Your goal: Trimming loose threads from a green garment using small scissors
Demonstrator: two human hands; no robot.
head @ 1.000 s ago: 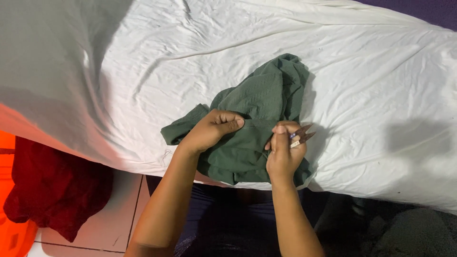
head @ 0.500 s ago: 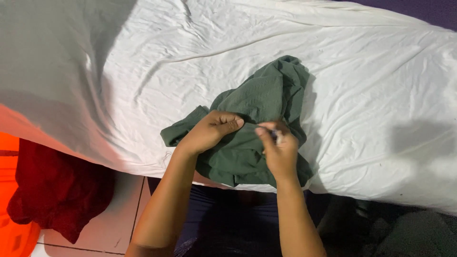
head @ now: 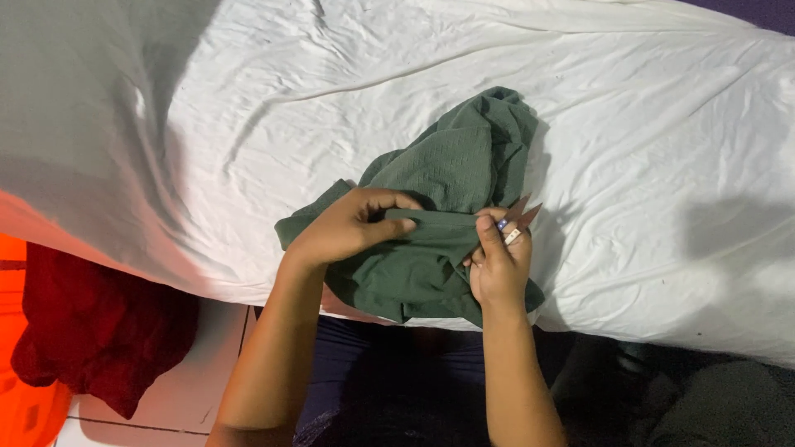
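A crumpled dark green knitted garment (head: 451, 178) lies on a white bedsheet (head: 248, 99) near the bed's front edge. My left hand (head: 344, 228) pinches a folded edge of the garment, fingers curled around the cloth. My right hand (head: 499, 265) grips the same edge a short way to the right, so the fabric is stretched between both hands. The right hand also holds small thread snips (head: 522, 217) with brownish pointed blades sticking up and right from the fingers. Part of the garment hangs over the bed edge beneath my hands.
A dark red cloth (head: 91, 331) lies in an orange container (head: 25, 414) at the lower left, beside a tiled floor (head: 190, 389). My dark blue clothed legs (head: 373, 389) are below the bed edge. Dark items sit at the lower right (head: 712, 406).
My hands first came close together on the garment, then drew apart, stretching the green edge taut between them. The snips' blades show again beside my right fingers.
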